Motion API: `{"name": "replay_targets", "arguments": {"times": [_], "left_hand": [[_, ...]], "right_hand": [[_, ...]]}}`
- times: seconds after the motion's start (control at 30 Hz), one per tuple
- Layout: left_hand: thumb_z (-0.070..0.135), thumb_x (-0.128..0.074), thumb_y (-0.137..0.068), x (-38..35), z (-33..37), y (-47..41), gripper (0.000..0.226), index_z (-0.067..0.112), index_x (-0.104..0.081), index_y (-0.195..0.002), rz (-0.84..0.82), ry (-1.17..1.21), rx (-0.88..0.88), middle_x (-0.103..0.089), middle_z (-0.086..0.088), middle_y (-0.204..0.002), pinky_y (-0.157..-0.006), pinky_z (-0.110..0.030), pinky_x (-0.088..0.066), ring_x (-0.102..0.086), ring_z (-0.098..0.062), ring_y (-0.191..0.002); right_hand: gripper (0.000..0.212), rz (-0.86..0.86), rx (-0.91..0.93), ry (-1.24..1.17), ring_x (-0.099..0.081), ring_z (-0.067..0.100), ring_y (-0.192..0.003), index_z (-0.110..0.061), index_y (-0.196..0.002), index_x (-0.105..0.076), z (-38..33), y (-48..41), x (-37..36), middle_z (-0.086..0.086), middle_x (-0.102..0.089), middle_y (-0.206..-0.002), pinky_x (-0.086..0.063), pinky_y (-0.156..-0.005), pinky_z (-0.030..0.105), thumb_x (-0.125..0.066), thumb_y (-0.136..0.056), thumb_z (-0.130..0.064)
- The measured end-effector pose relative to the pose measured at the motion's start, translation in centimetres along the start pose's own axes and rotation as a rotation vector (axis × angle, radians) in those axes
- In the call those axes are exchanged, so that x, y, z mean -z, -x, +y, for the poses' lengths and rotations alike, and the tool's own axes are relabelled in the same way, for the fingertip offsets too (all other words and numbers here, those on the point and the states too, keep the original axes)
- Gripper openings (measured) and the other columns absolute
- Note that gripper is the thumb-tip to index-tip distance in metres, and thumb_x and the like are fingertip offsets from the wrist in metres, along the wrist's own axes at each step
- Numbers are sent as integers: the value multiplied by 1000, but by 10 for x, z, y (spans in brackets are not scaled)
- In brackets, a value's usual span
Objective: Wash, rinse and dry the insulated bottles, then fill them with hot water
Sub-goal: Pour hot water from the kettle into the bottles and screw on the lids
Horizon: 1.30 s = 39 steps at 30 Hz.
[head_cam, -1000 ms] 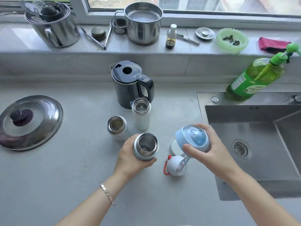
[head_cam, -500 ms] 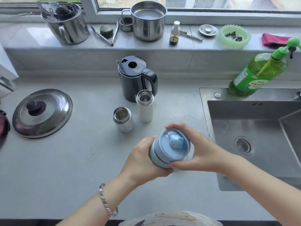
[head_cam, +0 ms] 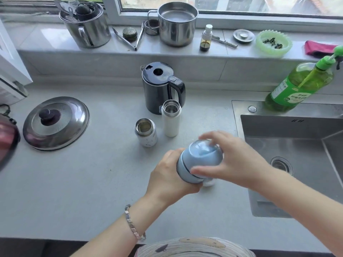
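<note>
We are capping one pale blue domed insulated bottle (head_cam: pixel 201 158), left hand (head_cam: pixel 167 173) and right hand (head_cam: pixel 235 162) gripping it; two white steel-mouthed bottles (head_cam: pixel 145 132) (head_cam: pixel 171 119), eleven o'clock, uncapped.

Counter (head_cam: pixel 83 182): kettle (head_cam: pixel 159 88), bottles (head_cam: pixel 171 120), lid (head_cam: pixel 55 123).

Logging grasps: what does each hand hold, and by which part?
Left hand grips the bottle by its body, under the blue lid; right hand grips that lid's sides.
</note>
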<state>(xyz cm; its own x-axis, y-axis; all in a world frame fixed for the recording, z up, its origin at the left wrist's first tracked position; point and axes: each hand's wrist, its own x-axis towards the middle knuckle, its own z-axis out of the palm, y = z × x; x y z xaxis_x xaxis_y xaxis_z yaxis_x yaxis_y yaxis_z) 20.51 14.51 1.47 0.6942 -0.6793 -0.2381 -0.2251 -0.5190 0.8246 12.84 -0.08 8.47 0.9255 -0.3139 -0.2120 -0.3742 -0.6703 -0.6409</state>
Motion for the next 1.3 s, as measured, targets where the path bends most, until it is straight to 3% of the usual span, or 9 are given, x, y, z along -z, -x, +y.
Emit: {"name": "replay_targets", "arguments": {"times": [0.1, 0.23, 0.37, 0.57, 0.7, 0.87, 1.03, 1.2, 1.3], "left_hand": [[37, -82, -46, -2, -1, 0, 69, 45, -50, -107, -20, -74, -19, -52, 19, -96, -78, -30, -49, -54, -2, -90], [38, -81, -44, 0, -10, 0, 73, 45, -51, -110, -21, -65, 5, -53, 19, -96, -77, -29, -49, -54, -4, -91], [31, -87, -45, -1, -14, 2, 75, 42, -52, -111, -66, -84, -15, -51, 20, -98, -80, -31, -49, -54, -6, -95], [38, -82, -42, 0, -20, 4, 72, 41, -53, -108, -77, -71, -15, -51, 20, -95, -78, -32, -48, -54, -6, -92], [36, -79, -43, -2, -12, 4, 64, 45, -52, -101, -70, -17, 41, -53, 18, -95, -76, -34, -51, -55, -6, -91], [33, -79, -39, 0, -8, 2, 67, 68, -44, -84, -87, 67, 79, -55, 16, -97, -80, -39, -52, -58, -8, -94], [34, -74, -40, -6, -8, -2, 63, 40, -53, -99, -32, -15, 28, -48, 16, -91, -82, -37, -49, -53, -12, -91], [27, -83, -47, 1, -13, -3, 65, 43, -52, -102, -141, 0, 24, -45, 19, -93, -77, -28, -48, -52, -10, -94], [29, -81, -45, 1, -10, -2, 69, 40, -53, -107, -108, -23, -10, -45, 18, -93, -77, -32, -49, -52, -12, -95]], "right_hand": [[67, -70, -160, 290, -53, 17, -90, -25, -110, -38, -5, -4, -3, -7, -51, -102, -36, -70, 28, -54, -64, -72], [77, -428, -19, 28, -55, 0, -94, -55, -133, -20, 1, -4, 19, -20, -36, -120, -46, -86, 20, -69, -75, -39], [56, -157, -56, 115, -52, 1, -77, -35, -109, -48, 0, -5, 2, -12, -55, -95, -41, -68, 16, -70, -63, -59], [64, -309, 120, 159, -49, 4, -100, -37, -133, -37, 10, -3, 0, -19, -43, -120, -45, -86, 27, -63, -76, -51], [64, 32, -212, 146, -52, 19, -80, -15, -97, -55, -2, -2, -19, 0, -58, -87, -36, -59, 20, -42, -76, -74], [66, -374, -78, 18, -46, -7, -97, -43, -130, -34, 1, -3, 4, -18, -43, -122, -37, -77, 8, -67, -74, -49], [57, 29, -303, 170, -52, 21, -75, -17, -92, -41, -8, 1, -25, -5, -51, -72, -35, -60, 31, -52, -71, -69], [66, -345, -7, 32, -46, 0, -108, -54, -123, -28, 8, -1, 2, -17, -42, -117, -41, -90, 24, -65, -69, -58], [58, -91, 28, 0, -49, 2, -100, -45, -115, -40, 10, 7, -15, -16, -50, -109, -39, -84, 22, -70, -66, -56]]}}
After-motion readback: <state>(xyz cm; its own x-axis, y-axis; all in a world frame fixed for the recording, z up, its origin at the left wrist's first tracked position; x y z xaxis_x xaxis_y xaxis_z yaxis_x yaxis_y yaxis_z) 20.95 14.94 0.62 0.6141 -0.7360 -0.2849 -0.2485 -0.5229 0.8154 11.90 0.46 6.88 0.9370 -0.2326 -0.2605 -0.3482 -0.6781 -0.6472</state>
